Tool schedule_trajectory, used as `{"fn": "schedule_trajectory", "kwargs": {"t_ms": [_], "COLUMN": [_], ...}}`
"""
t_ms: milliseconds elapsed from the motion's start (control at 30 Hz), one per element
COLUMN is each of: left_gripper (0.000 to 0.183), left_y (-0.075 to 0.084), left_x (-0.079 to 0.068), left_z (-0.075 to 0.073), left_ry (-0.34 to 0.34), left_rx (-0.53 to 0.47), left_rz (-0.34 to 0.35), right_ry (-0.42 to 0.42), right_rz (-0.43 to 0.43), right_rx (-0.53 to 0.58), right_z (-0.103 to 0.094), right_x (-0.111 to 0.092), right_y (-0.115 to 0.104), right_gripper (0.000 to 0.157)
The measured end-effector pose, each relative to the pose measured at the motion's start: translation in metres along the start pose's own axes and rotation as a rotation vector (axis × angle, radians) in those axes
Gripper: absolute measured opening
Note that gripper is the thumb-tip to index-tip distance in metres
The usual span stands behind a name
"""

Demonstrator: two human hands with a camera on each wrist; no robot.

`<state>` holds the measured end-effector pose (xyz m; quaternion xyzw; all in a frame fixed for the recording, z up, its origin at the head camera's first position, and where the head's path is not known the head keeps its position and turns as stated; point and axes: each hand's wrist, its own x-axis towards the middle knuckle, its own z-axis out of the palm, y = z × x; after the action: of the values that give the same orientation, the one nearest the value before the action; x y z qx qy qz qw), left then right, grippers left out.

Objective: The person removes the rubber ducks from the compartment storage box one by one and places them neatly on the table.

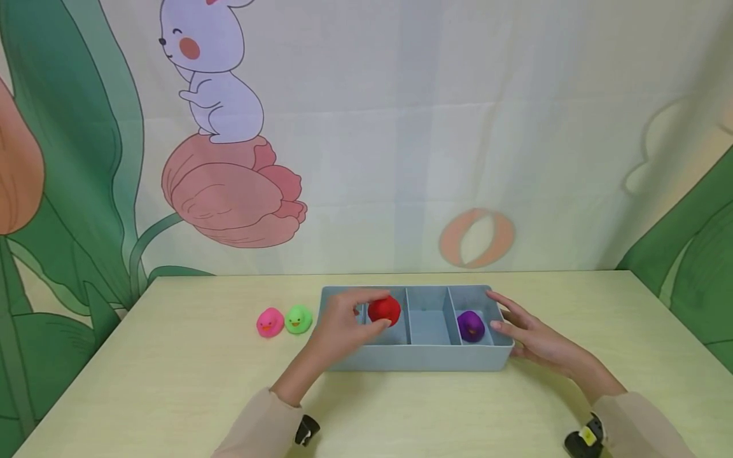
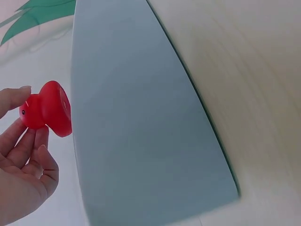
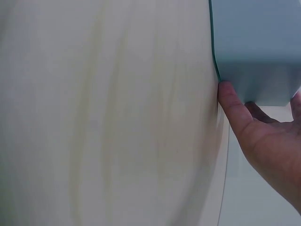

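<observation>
In the head view a red rubber duck (image 1: 384, 311) is held between thumb and fingers of my left hand (image 1: 338, 327), over the second compartment from the left of a grey-blue divided box (image 1: 418, 358). The left wrist view shows the duck (image 2: 49, 109) tipped on its side, its flat base facing the box wall (image 2: 136, 113). At the box's right end, my right hand (image 1: 541, 340) grips the rim and end wall; one fingertip (image 3: 226, 88) touches the lower corner. A purple duck (image 1: 471, 326) sits in the rightmost compartment. My left hand partly covers the leftmost compartment.
A pink duck (image 1: 270, 322) and a green duck (image 1: 298, 319) stand side by side on the pale wooden table (image 1: 189, 356), left of the box. Behind the table hangs a printed curtain (image 1: 355, 159). Each wrist wears a dark strap.
</observation>
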<state>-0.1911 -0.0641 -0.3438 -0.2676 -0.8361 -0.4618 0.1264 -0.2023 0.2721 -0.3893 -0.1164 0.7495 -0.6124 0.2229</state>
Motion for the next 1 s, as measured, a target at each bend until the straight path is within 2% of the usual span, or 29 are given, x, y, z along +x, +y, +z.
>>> {"fn": "schedule_trajectory", "kwargs": {"t_ms": [367, 700, 1000], "left_gripper": [0.039, 0.04, 0.04], "left_y": [-0.015, -0.027, -0.04], "left_x": [-0.016, -0.031, -0.043], "left_z": [-0.035, -0.059, -0.072], "left_ry": [0.09, 0.105, 0.12], "left_rx": [0.05, 0.073, 0.1], "left_rz": [-0.067, -0.166, -0.254], "right_ry": [0.003, 0.019, 0.016], "right_rz": [0.003, 0.018, 0.009], "right_rx": [-0.002, -0.016, -0.008], "right_z": [0.001, 0.001, 0.001], "right_x": [-0.001, 0.0, 0.0], "right_y": [-0.001, 0.0, 0.001], "right_gripper": [0.068, 0.068, 0.068]}}
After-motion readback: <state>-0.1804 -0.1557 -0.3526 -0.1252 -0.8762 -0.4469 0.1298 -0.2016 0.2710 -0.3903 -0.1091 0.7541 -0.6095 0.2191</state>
